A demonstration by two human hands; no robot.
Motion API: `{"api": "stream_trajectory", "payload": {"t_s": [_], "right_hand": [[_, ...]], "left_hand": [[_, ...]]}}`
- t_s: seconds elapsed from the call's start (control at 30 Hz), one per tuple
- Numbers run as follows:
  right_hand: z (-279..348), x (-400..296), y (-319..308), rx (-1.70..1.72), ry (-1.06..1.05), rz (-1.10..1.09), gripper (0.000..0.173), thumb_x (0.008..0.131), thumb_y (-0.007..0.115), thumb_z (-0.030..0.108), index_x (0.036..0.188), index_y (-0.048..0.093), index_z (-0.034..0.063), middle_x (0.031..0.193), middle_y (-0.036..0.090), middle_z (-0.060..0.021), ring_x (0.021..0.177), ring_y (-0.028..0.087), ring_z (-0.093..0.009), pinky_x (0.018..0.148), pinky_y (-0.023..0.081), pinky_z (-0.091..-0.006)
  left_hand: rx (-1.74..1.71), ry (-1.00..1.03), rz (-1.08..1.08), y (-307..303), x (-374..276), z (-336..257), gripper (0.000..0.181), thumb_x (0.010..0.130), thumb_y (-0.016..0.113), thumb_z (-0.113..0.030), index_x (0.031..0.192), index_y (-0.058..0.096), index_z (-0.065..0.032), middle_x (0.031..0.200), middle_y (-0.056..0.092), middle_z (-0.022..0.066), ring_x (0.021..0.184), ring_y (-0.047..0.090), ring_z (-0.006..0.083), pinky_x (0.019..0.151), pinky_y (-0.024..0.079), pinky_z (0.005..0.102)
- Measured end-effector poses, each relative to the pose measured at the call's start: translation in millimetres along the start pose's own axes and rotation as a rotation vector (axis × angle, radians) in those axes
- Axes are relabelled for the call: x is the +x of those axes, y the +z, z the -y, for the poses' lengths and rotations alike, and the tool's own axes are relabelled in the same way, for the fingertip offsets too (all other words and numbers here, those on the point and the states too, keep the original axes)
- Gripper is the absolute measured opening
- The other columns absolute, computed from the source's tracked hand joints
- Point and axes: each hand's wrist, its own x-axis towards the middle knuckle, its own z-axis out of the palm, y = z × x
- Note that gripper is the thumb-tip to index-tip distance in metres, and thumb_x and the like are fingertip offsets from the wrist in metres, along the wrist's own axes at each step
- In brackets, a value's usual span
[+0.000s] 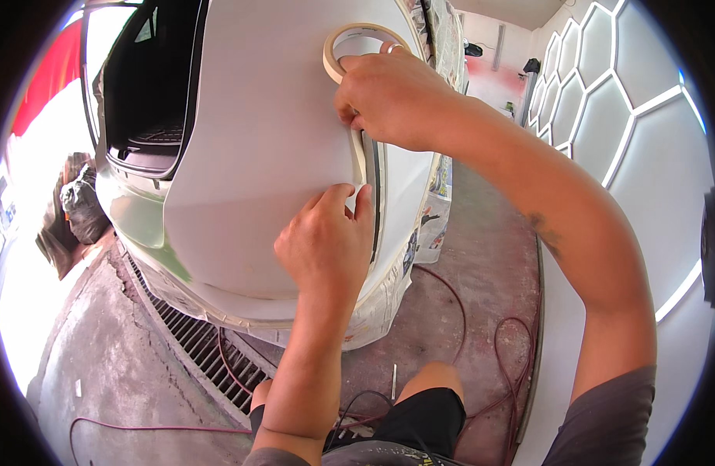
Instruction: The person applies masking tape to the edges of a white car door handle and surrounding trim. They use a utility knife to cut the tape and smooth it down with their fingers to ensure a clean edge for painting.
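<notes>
A white-grey car body panel [247,145] fills the middle of the view. My right hand [386,93] holds a roll of masking tape [332,52], with fingers through and around the ring and the fingertips low at the panel. From there a strip of tape [359,157] runs down beside a dark trim line [378,204] on the panel. At the strip's lower end, my left hand [328,233] pinches it between thumb and forefinger. Part of the strip is hidden by my fingers.
Masking newspaper [369,320] hangs along the car's lower edge and right side. An open boot [154,99] lies at the left. On the floor are a metal drain grate [200,332] and red hoses [503,390]. A wall with lit hexagon panels [596,110] stands at the right.
</notes>
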Motion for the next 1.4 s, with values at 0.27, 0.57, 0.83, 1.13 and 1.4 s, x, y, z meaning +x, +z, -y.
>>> {"api": "stream_trajectory", "payload": {"t_s": [0.27,0.57,0.83,1.13,1.4], "right_hand": [[-1.0,3.4,-0.7,-0.064,0.005,0.044,0.007,0.083,0.082,0.007,0.088,0.082,0.0101,0.101,0.070,-0.0072,0.089,0.071,-0.029,0.107,0.046,-0.0500],[-5.6,1.2,6.3,-0.021,-0.016,-0.004,0.007,0.082,0.078,0.003,0.085,0.082,0.0087,0.096,0.073,-0.0079,0.084,0.072,-0.030,0.110,0.046,-0.0531],[-1.2,1.3,12.0,0.024,-0.010,-0.045,0.018,0.072,0.070,-0.005,0.077,0.081,0.0082,0.074,0.072,-0.0091,0.070,0.071,-0.031,0.106,0.047,-0.0585],[2.2,-0.9,6.8,0.024,0.020,-0.027,0.010,0.070,0.069,-0.003,0.069,0.073,0.0058,0.065,0.069,-0.0133,0.063,0.068,-0.033,0.090,0.052,-0.0539],[2.8,3.7,4.6,0.061,0.082,-0.055,0.006,0.068,0.070,-0.001,0.068,0.069,0.0043,0.066,0.069,-0.0147,0.064,0.069,-0.034,0.078,0.051,-0.0488]], "left_hand": [[0.008,-0.091,0.051,16.8,3.2,-13.4,0.024,0.093,0.080,-0.034,0.092,0.083,-0.0107,0.072,0.076,0.0067,0.067,0.072,0.0303,0.069,0.056,0.0412],[-0.077,-0.093,-0.054,34.8,-0.5,-11.4,0.023,0.093,0.078,-0.026,0.083,0.079,-0.0043,0.072,0.075,0.0102,0.067,0.072,0.0327,0.069,0.055,0.0423],[-0.059,-0.116,-0.054,45.3,-1.5,-16.6,0.022,0.091,0.078,-0.021,0.077,0.075,-0.0044,0.071,0.074,0.0106,0.066,0.071,0.0337,0.067,0.055,0.0434],[-0.076,-0.044,-0.143,53.9,-2.9,-6.7,0.022,0.089,0.079,-0.018,0.072,0.071,-0.0081,0.066,0.071,0.0081,0.060,0.068,0.0330,0.060,0.054,0.0436],[-0.060,-0.075,-0.082,50.1,0.5,-12.3,0.021,0.090,0.079,-0.017,0.075,0.072,-0.0044,0.067,0.072,0.0102,0.061,0.069,0.0324,0.065,0.054,0.0425]]}}
